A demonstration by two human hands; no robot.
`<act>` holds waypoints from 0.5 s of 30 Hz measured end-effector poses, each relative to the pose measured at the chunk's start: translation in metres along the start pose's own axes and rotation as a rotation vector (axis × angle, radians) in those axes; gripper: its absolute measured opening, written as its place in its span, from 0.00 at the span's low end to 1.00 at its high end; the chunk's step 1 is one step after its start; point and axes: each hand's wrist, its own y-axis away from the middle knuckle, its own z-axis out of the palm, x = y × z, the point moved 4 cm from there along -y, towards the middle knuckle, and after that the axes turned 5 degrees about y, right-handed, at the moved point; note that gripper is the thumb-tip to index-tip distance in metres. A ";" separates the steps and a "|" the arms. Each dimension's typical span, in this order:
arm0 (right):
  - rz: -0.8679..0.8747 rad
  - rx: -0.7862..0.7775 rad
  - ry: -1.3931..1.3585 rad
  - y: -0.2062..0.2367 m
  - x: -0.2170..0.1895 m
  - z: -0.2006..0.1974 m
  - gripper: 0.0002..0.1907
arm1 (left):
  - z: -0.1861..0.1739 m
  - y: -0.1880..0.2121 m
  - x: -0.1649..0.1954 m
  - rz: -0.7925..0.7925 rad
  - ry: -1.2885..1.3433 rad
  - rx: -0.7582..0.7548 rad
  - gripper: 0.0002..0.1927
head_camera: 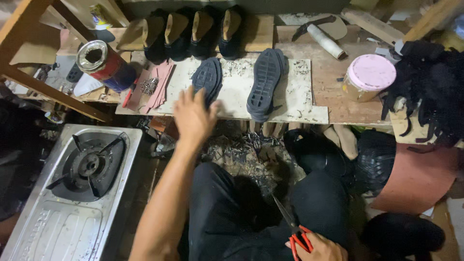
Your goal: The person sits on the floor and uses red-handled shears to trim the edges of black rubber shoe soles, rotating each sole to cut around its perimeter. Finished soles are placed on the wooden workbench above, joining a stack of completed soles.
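**Left hand on sole stack, right hand holding scissors**

Left hand [193, 116] reaches out to the front edge of the table [319, 82], fingers [186, 95] spread loosely, not closed on anything. Fingertips touch the nearer dark sole stack [208, 79], which lies on the pale scuffed board [232, 94] near that front edge. A second, larger sole stack [266, 82] sits just beside it to the right, untouched.

Right hand [319, 249] is low by the lap, at the bottom edge of the view, fingers closed through the red handles of the scissors [292, 229]; blades point up and left, apparently shut.

Shoes on lasts [188, 31] line the table's back edge. Tin can [106, 63] at the left end, pink-lidded tub [369, 75] toward the right. Gas stove [72, 188] stands lower left, off the table.
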 end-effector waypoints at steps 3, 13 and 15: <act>-0.179 -0.097 -0.025 -0.006 -0.008 -0.001 0.25 | -0.007 -0.005 -0.033 -0.085 -0.054 -0.187 0.29; -0.054 -0.056 0.059 -0.014 -0.003 0.007 0.28 | -0.033 0.057 -0.033 -0.600 1.656 -0.209 0.30; -0.015 0.062 0.022 -0.011 -0.005 0.006 0.24 | -0.026 0.105 -0.006 -0.523 1.754 -0.477 0.27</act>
